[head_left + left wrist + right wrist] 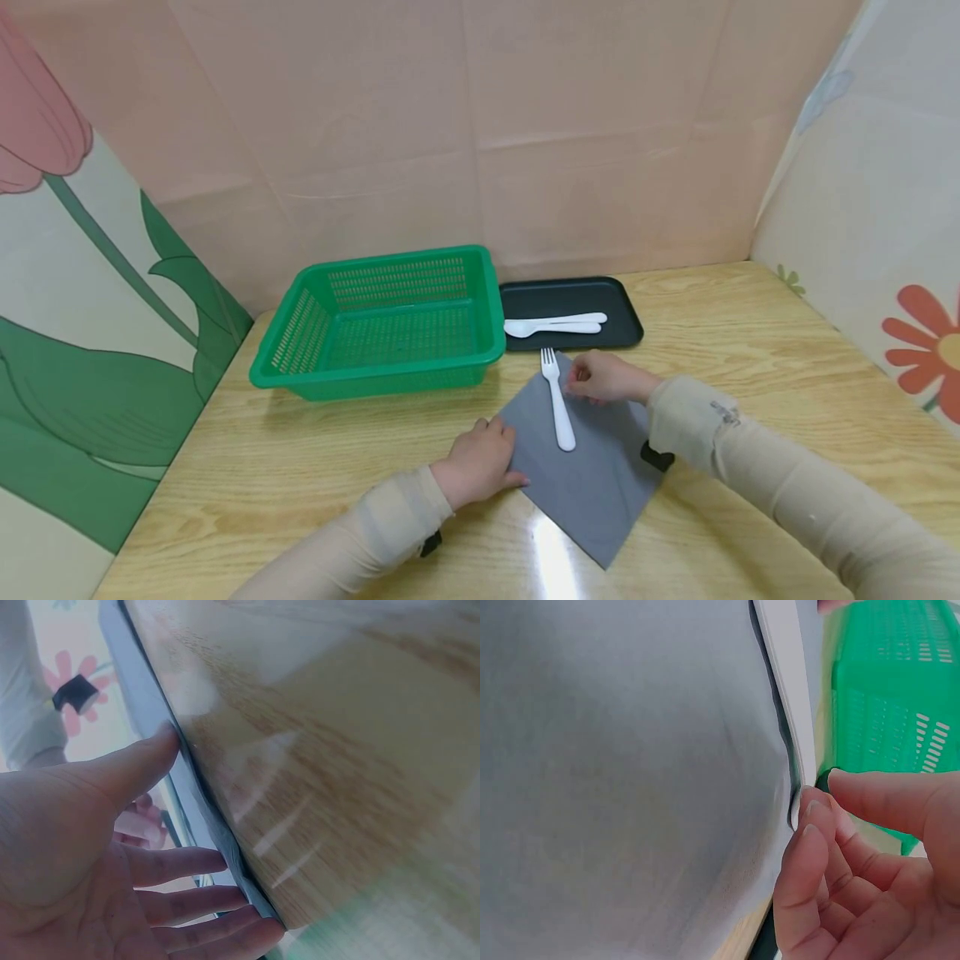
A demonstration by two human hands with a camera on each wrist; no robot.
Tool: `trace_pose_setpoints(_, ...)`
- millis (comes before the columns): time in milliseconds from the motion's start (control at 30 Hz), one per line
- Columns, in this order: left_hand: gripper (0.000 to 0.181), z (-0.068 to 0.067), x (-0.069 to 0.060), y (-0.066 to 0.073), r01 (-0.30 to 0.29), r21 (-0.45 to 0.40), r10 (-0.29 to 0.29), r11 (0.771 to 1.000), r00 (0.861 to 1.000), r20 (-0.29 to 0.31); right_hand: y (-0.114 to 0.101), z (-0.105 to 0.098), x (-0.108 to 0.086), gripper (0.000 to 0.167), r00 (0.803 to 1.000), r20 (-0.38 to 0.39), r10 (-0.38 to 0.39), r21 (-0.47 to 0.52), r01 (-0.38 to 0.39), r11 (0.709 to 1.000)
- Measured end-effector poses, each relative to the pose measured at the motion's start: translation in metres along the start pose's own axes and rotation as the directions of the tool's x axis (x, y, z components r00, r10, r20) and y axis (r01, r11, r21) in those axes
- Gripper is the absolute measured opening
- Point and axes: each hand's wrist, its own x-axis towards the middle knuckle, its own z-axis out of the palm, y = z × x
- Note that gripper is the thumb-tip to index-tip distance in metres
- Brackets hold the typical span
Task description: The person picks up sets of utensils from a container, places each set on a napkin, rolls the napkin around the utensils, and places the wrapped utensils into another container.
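White fork [559,408] lies on a gray cloth [600,479], tines twd the far corner, handle twd the person. Cloth sits askew on the wood table [720,333], R of ctr.

R hand [611,379] is over the cloth just beside the fork's neck: fingers bent, small gap btwn thumb & fingertips in the R wrist view, nothing pinched; can't tell if fingertips touch the fork. L hand [478,462] is at the cloth's L edge, thumb spread from the fingers, fingertips touching the edge, no pinch.

Past the cloth: black tray [562,293] w/ a white spoon [525,329] + 2nd white utensil [592,317], type unclear. Green basket [390,380] just L of tray. Peach backdrop [600,125] behind; floral sheets [150,358] both sides.
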Motion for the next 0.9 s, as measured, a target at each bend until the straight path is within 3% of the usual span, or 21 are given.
trace_pose_setpoints(467, 0.054, -0.003, -0.001, 0.0, 0.003, -0.006, -0.003, 1.0, 1.0, 0.002, 0.002, -0.009, 0.005, 0.013, 0.999, -0.023, 0.04, -0.022, -0.04, 0.999)
trace_pose_setpoints(900, 0.054, -0.002, 0.0, 0.0, 0.003, -0.011, -0.003, 1.0, 1.0, 0.009, 0.009, -0.014, 0.009, 0.013, 0.997, -0.066, 0.027, -0.041, -0.03, 0.999)
